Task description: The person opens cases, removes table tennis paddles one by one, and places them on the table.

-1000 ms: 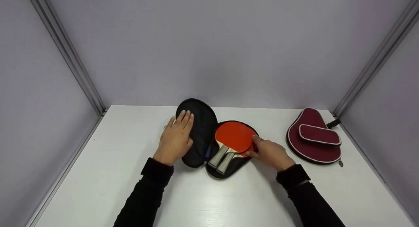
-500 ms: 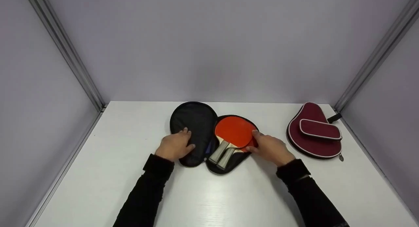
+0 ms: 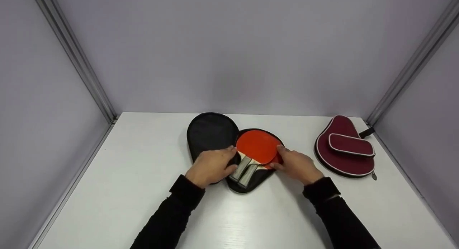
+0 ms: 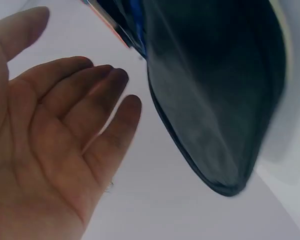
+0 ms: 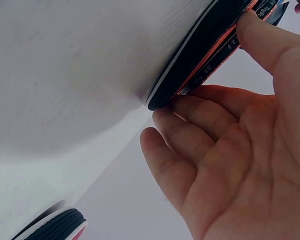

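A black table tennis paddle case [image 3: 211, 130] lies unfolded on the white table, its lid half to the left. In its right half rest two stacked paddles, an orange-red upper paddle [image 3: 255, 145] and a lower paddle [image 3: 248, 176], handles toward the person. My left hand [image 3: 211, 166] is over the lid's lower part, fingertips near the fold; its fingers are relaxed in the left wrist view, beside the lid [image 4: 210, 115]. My right hand [image 3: 299, 166] pinches the paddles' right edge, thumb [image 5: 260, 37] on the edge and other fingertips at the case rim [image 5: 157, 97].
A maroon paddle case [image 3: 353, 165] with white piping and a front pocket lies at the table's right. Grey walls [image 3: 233, 55] enclose the back and both sides. White tabletop [image 3: 143, 163] shows to the left and in front.
My left hand has slid down off the lid's middle and moved right to the fold. The lid has turned flatter and wider in view. My right hand stays at the paddles' edge.
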A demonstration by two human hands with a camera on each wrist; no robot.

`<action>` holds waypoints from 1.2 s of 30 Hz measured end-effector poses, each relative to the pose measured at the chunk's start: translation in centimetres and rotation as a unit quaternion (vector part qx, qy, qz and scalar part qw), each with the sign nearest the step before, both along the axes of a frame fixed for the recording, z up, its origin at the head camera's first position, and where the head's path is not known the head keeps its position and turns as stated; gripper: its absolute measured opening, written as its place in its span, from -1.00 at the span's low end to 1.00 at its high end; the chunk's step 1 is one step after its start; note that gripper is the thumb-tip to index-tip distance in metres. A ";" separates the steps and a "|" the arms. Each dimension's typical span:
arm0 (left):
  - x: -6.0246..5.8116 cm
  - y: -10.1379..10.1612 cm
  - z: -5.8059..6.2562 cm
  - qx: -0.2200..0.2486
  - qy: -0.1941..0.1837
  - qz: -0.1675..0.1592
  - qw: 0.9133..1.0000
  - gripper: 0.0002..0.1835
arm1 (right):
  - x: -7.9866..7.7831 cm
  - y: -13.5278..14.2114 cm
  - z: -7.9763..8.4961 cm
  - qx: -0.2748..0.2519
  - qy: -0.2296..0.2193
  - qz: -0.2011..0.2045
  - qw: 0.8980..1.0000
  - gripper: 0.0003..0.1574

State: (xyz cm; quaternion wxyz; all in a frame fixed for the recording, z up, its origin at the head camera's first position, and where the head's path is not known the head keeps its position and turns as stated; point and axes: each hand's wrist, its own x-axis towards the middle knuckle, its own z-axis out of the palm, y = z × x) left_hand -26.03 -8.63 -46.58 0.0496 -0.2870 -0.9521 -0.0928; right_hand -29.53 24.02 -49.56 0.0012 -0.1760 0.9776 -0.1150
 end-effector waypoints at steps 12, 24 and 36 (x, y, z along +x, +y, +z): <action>1.0 3.0 -1.8 -0.040 0.064 -0.042 0.996 -0.50 | 0.0 -0.1 -0.1 0.000 0.006 0.004 1.000 -0.11; 0.9 3.8 -2.1 -0.011 0.111 -0.022 0.993 -0.58 | -0.1 0.1 -0.1 -0.002 -0.002 0.001 1.000 -0.09; -0.3 2.5 -1.0 0.084 0.108 0.035 0.990 -0.69 | -0.1 0.0 0.0 0.016 0.002 0.006 1.000 0.00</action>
